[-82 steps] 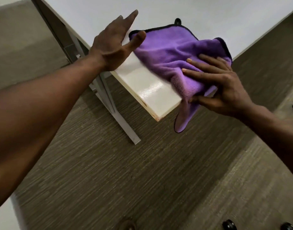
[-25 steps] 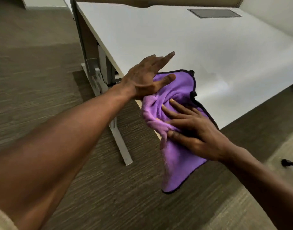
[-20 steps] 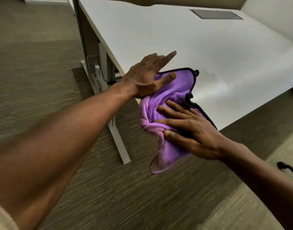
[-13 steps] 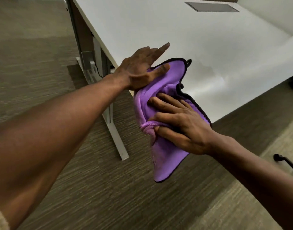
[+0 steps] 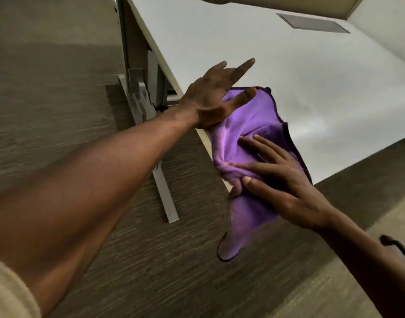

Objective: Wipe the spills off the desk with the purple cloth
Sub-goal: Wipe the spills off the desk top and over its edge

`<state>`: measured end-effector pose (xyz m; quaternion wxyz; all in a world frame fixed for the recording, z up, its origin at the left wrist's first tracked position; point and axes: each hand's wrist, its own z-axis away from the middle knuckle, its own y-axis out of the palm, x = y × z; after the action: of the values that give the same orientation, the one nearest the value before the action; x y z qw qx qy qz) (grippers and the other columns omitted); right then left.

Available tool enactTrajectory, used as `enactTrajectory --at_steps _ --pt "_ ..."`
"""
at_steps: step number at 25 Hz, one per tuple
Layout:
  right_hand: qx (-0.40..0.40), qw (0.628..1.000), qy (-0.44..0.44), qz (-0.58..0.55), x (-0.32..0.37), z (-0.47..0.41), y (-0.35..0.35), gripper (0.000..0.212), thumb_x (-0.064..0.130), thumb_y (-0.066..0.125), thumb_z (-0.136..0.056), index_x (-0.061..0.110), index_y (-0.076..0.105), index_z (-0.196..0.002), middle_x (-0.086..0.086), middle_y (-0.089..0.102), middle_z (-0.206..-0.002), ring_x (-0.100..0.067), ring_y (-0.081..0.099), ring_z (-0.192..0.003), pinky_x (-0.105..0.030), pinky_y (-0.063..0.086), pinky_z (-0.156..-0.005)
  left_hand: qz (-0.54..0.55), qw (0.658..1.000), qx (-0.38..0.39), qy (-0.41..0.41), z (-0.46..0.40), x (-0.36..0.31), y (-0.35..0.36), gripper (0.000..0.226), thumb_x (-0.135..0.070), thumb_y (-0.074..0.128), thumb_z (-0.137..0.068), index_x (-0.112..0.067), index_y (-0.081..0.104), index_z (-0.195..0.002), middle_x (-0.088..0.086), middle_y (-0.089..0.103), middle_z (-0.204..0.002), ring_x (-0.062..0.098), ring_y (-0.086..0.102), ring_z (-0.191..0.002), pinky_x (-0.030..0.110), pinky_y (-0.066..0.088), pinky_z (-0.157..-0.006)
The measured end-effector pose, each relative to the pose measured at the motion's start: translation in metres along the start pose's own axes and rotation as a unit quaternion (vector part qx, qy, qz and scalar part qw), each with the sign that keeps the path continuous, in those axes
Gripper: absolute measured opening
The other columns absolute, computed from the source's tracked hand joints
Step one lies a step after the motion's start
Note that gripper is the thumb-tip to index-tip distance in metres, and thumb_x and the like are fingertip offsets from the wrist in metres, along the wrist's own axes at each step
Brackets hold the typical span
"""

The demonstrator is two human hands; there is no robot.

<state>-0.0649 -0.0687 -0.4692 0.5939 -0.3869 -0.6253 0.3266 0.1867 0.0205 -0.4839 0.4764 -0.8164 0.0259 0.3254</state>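
Spread right hand (image 5: 286,187) presses black-edged purple fleece cloth (image 5: 249,120); slack below grip should be lifted onto flat white desk (image 5: 242,37).

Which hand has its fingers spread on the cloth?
The right hand, fingers spread on the purple cloth at the edge of the desk, just above its hanging end. The left hand lays only its thumb on the cloth.

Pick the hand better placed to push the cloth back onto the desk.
Probably right. The right hand lies flat on the cloth at the desk corner; the left hand only touches its far edge with the thumb, fingers lifted.
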Motion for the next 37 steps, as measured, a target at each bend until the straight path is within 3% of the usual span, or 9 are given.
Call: enactTrajectory --at_steps 3,8,14,20,24,26,30,32,37 --pt "0.063 0.986 -0.073 0.134 0.015 -0.001 0.005 0.038 0.064 0.045 -0.096 0.06 0.057 -0.132 0.015 0.025 -0.168 -0.014 0.015 -0.158 -0.053 0.026 -0.121 -0.005 1.0 0.008 0.01 -0.001 -0.002 0.0 0.073 -0.071 0.029 -0.097 -0.041 0.013 -0.161 -0.005 0.037 -0.163 0.022 0.014 -0.157 0.045 0.024 -0.122" --pt "0.075 0.976 -0.055 0.197 0.023 -0.012 0.001 0.037 0.058 0.05 -0.092 0.045 0.064 -0.124 0.002 0.031 -0.165 -0.027 0.023 -0.154 -0.053 0.031 -0.114 -0.026 1.0 0.015 -0.006 -0.001 -0.002 -0.001 0.074 -0.072 0.026 -0.096 -0.041 0.012 -0.162 -0.003 0.031 -0.166 0.024 0.011 -0.158 0.05 0.022 -0.123" --pt "0.08 0.991 -0.083 0.066 0.017 0.007 -0.004 0.027 0.047 0.058 -0.084 0.041 0.074 -0.105 0.006 0.041 -0.158 -0.017 0.03 -0.151 -0.053 0.031 -0.115 0.003 0.998 0.035 -0.046 -0.004 -0.002 -0.005 0.083 -0.081 0.021 -0.088 -0.044 0.01 -0.161 -0.006 0.027 -0.168 0.022 0.007 -0.158 0.051 0.016 -0.124" --pt "0.062 0.982 -0.008 0.177 0.026 -0.012 0.002 0.046 0.059 0.042 -0.087 0.055 0.058 -0.13 0.005 0.028 -0.166 -0.022 0.018 -0.156 -0.053 0.025 -0.119 -0.005 0.998 0.024 -0.057 -0.006 -0.003 -0.003 0.089 -0.084 0.016 -0.083 -0.041 0.013 -0.161 -0.003 0.038 -0.162 0.022 0.015 -0.156 0.051 0.023 -0.12" --pt "0.058 0.981 -0.1 0.153 0.023 0.012 0.007 0.038 0.052 0.054 -0.072 0.039 0.073 -0.102 -0.001 0.04 -0.16 -0.025 0.029 -0.153 -0.048 0.033 -0.112 -0.025 0.998 0.034 -0.049 -0.006 -0.001 -0.004 0.085 -0.083 0.015 -0.085 -0.043 0.016 -0.16 0.008 0.05 -0.148 0.022 0.035 -0.145 0.037 0.03 -0.105" --pt "0.059 0.987 -0.113 0.102 0.019 0.013 0.003 0.036 0.046 0.063 -0.063 0.039 0.076 -0.096 0.002 0.045 -0.157 -0.02 0.033 -0.152 -0.049 0.034 -0.114 -0.011 0.998 0.027 -0.057 -0.006 0.0 -0.005 0.086 -0.083 0.016 -0.085 -0.042 0.015 -0.16 0.007 0.047 -0.152 0.021 0.035 -0.146 0.039 0.029 -0.109" --pt "0.004 0.993 -0.111 0.046 -0.006 0.015 -0.005 0.054 0.052 0.077 -0.076 0.033 0.072 -0.126 0.005 0.048 -0.157 -0.013 0.036 -0.152 -0.05 0.036 -0.12 0.004 0.998 0.016 -0.068 -0.007 0.001 -0.006 0.09 -0.085 0.017 -0.083 -0.039 0.016 -0.161 0.005 0.048 -0.151 0.022 0.038 -0.143 0.045 0.033 -0.115" --pt "-0.062 0.992 -0.077 0.079 -0.028 0.026 -0.008 0.064 0.058 0.07 -0.084 0.025 0.063 -0.138 0.002 0.049 -0.157 -0.017 0.037 -0.152 -0.053 0.037 -0.12 0.012 0.997 0.013 -0.069 -0.007 0.001 -0.004 0.091 -0.086 0.017 -0.082 -0.04 0.016 -0.161 0.004 0.046 -0.153 0.02 0.034 -0.147 0.043 0.031 -0.116" --pt "-0.235 0.967 0.062 0.072 -0.048 0.059 0.023 0.057 0.056 0.053 -0.096 0.024 0.055 -0.142 -0.002 0.045 -0.159 -0.023 0.031 -0.154 -0.059 0.022 -0.124 0.002 0.998 0.004 -0.058 -0.004 0.0 -0.001 0.091 -0.085 0.019 -0.084 -0.037 0.016 -0.161 0.002 0.046 -0.153 0.02 0.033 -0.147 0.044 0.032 -0.112"
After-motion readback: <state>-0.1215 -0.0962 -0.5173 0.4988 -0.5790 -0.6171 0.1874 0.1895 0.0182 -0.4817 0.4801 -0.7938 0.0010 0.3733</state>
